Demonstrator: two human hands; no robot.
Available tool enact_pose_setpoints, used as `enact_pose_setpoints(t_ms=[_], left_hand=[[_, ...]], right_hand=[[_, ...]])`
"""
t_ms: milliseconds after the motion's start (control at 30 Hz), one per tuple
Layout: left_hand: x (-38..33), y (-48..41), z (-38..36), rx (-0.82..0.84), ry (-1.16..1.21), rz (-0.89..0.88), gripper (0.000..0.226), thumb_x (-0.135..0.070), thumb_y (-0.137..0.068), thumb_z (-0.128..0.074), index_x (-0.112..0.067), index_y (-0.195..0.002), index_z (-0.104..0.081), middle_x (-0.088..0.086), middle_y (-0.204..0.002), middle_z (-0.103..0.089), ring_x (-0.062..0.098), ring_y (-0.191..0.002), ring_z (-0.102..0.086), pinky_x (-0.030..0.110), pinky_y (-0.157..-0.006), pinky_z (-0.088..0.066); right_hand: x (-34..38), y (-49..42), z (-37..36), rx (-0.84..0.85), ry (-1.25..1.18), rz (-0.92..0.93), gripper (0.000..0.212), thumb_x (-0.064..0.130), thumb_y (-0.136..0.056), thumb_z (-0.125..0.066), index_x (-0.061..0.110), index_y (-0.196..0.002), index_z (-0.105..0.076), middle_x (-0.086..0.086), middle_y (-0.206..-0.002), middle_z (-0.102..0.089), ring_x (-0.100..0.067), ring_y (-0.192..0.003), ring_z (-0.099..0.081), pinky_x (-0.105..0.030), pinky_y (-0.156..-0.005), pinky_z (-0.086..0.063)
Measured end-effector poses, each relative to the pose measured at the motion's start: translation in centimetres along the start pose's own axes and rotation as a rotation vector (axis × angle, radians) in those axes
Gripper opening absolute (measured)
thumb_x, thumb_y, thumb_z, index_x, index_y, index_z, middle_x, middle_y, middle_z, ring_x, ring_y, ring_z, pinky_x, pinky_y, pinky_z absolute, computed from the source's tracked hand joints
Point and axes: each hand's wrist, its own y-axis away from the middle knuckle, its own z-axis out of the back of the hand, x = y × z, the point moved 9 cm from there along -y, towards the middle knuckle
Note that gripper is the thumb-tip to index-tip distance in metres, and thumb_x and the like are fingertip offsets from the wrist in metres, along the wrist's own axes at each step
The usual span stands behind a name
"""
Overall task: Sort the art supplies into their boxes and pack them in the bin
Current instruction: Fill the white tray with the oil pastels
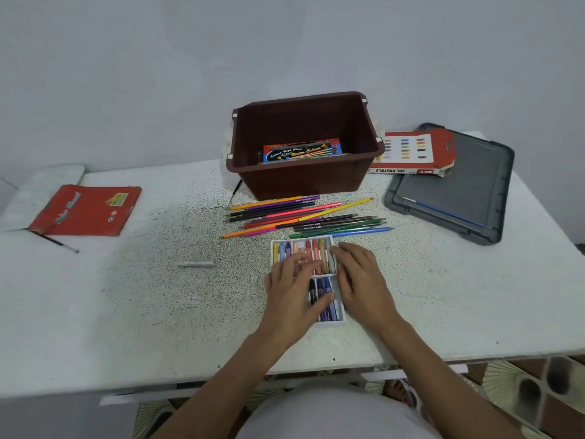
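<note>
Red pencil box (85, 209) flat at 9 o'clock on table (126, 296), left hand (294, 289) fingers straight, resting on pastel tray (273, 253) near centre, gripping nothing, coloured pencils (304, 217) loose at tray's 12 o'clock, brown bin (304, 179) beyond, right hand (361, 280) flat against tray's 3 o'clock edge.
</note>
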Motion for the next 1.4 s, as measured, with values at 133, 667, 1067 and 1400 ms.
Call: enact_pose_setpoints(t_ms=[133,667,1067,1400], left_hand=[[1.2,-0.7,0.0,0.026,-0.150,0.045,0.084,-0.074,-0.079,-0.055,-0.033,-0.150,-0.032,0.004,-0.159,-0.014,0.026,-0.145,-0.011,0.044,-0.116,-0.012],[5.1,0.0,3.9,-0.112,-0.048,0.071,0.046,-0.040,-0.095,-0.058,-0.022,-0.136,-0.052,0.000,-0.146,-0.044,0.019,-0.136,-0.036,0.033,-0.110,-0.015],[14.9,1.6,10.8,-0.242,-0.173,0.320,0.033,-0.003,-0.087,-0.063,-0.017,-0.117,-0.069,0.009,-0.130,-0.058,0.033,-0.122,-0.050,0.051,-0.103,-0.028],[17.5,2.3,12.2,-0.215,-0.282,0.369,0.018,-0.020,-0.091,-0.067,-0.019,-0.109,-0.072,0.010,-0.128,-0.060,0.036,-0.123,-0.050,0.052,-0.104,-0.028]], right_hand=[[-0.1,0.0,-0.1,-0.001,0.012,-0.012,0.040,0.017,-0.097,-0.043,0.008,-0.134,-0.055,-0.007,-0.132,-0.055,-0.021,-0.125,-0.043,-0.024,-0.107,-0.032],[-0.2,0.0,0.0,-0.007,0.020,-0.026,0.039,0.017,-0.097,-0.044,0.008,-0.132,-0.057,-0.009,-0.130,-0.058,-0.022,-0.123,-0.045,-0.028,-0.105,-0.034],[-0.4,0.0,-0.2,-0.008,0.010,-0.022,0.039,0.017,-0.097,-0.043,0.009,-0.131,-0.058,-0.008,-0.129,-0.057,-0.022,-0.122,-0.046,-0.029,-0.104,-0.035],[-0.4,0.0,-0.3,0.004,0.023,-0.027,0.040,0.019,-0.097,-0.041,0.009,-0.133,-0.057,-0.008,-0.131,-0.056,-0.021,-0.124,-0.044,-0.030,-0.104,-0.034]])
